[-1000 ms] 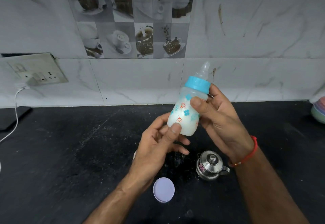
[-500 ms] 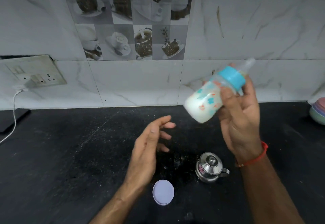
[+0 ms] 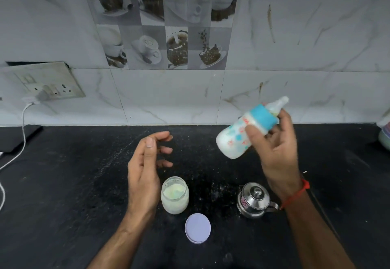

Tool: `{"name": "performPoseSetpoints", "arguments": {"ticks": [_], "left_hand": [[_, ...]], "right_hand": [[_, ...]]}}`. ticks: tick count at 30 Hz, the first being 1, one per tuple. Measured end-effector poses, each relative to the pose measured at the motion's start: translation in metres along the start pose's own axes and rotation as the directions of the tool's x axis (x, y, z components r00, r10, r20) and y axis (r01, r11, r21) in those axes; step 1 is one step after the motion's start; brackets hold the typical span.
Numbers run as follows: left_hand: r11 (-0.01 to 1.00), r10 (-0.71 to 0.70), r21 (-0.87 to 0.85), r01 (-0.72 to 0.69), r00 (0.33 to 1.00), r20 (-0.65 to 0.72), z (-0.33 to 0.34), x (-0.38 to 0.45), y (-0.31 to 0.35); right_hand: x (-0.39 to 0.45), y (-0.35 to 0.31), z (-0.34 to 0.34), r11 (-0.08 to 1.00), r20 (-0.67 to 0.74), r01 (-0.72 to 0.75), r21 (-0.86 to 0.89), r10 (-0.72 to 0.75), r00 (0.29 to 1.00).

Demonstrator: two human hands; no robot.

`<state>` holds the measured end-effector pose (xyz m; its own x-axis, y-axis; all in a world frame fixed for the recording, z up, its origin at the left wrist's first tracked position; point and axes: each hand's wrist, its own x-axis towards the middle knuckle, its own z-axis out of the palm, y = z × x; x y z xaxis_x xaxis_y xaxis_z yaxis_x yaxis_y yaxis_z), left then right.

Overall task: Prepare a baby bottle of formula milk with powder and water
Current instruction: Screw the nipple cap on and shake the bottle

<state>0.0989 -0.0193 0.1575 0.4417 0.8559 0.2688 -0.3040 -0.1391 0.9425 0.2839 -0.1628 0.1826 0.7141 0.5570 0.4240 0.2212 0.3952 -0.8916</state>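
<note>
My right hand grips a baby bottle full of white milk, with a blue collar and a clear teat. The bottle is tilted, teat up and to the right, above the black counter. My left hand hovers empty to the left, fingers loosely curved. An open glass jar of pale powder stands on the counter just right of my left wrist. Its lilac lid lies flat in front of it. A small steel lidded pot stands under my right wrist.
The black counter is dusted with spilled powder near the jar. A socket plate with a plugged white cable sits on the tiled wall at left. Stacked bowls sit at the far right edge. A dark flat object lies far left.
My left hand let go of the bottle and drew back left and down. My right hand carried the bottle right and tipped it over. The powder jar came into sight.
</note>
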Motion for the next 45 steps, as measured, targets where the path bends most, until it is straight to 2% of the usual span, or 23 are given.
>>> {"name": "performPoseSetpoints", "arguments": {"ticks": [4, 7, 12, 15, 18, 20, 24, 28, 32, 37, 42, 45], "left_hand": [[1.000, 0.000, 0.001, 0.000, 1.000, 0.014, 0.002, -0.003, 0.000], [1.000, -0.005, 0.027, 0.004, 1.000, 0.018, 0.003, -0.006, -0.003], [1.000, 0.006, 0.030, -0.007, 1.000, 0.029, 0.004, -0.006, -0.001], [1.000, -0.002, 0.031, 0.001, 1.000, 0.022, 0.005, -0.004, -0.002], [1.000, -0.002, 0.029, 0.001, 0.999, 0.039, 0.007, -0.006, -0.001], [0.999, 0.000, 0.032, -0.001, 0.999, 0.043, 0.009, -0.006, -0.002], [0.999, -0.022, 0.044, 0.018, 0.996, 0.083, 0.014, -0.011, -0.005], [0.995, -0.035, 0.097, 0.018, 0.983, 0.180, 0.025, -0.018, -0.004], [0.992, -0.082, 0.119, 0.050, 0.956, 0.281, 0.036, -0.023, -0.002], [0.993, -0.065, 0.114, 0.031, 0.949, 0.307, 0.040, -0.024, -0.002], [0.997, -0.040, 0.081, 0.014, 0.942, 0.334, 0.042, -0.022, 0.001], [0.995, -0.092, 0.000, 0.102, 0.902, 0.421, 0.048, -0.021, 0.008]], "right_hand": [[-0.009, 0.005, 0.005, 0.987, 0.147, -0.048, -0.151, 0.071, 0.987], [0.001, -0.002, 0.001, 0.998, 0.013, 0.017, -0.068, -0.016, 1.000], [-0.005, 0.002, -0.003, 0.965, 0.174, 0.003, -0.263, 0.044, 0.984], [0.004, -0.008, -0.009, 0.959, 0.131, 0.081, -0.270, -0.047, 0.990], [0.005, -0.015, -0.010, 0.938, 0.156, 0.116, -0.327, -0.067, 0.986], [0.003, -0.015, -0.011, 0.944, 0.110, 0.123, -0.305, -0.094, 0.990], [-0.001, -0.005, -0.011, 0.932, 0.159, 0.034, -0.360, 0.026, 0.987], [0.000, -0.012, -0.009, 0.982, 0.072, -0.093, -0.165, 0.106, 0.992], [0.014, -0.041, -0.007, 0.995, -0.054, -0.099, -0.030, 0.098, 0.994], [0.027, -0.073, -0.001, 0.996, -0.091, -0.083, 0.039, 0.086, 0.992], [0.030, -0.080, 0.003, 0.998, -0.063, -0.066, -0.006, 0.066, 0.996], [0.027, -0.082, 0.002, 0.999, 0.097, -0.037, -0.008, 0.038, 0.995]]}}
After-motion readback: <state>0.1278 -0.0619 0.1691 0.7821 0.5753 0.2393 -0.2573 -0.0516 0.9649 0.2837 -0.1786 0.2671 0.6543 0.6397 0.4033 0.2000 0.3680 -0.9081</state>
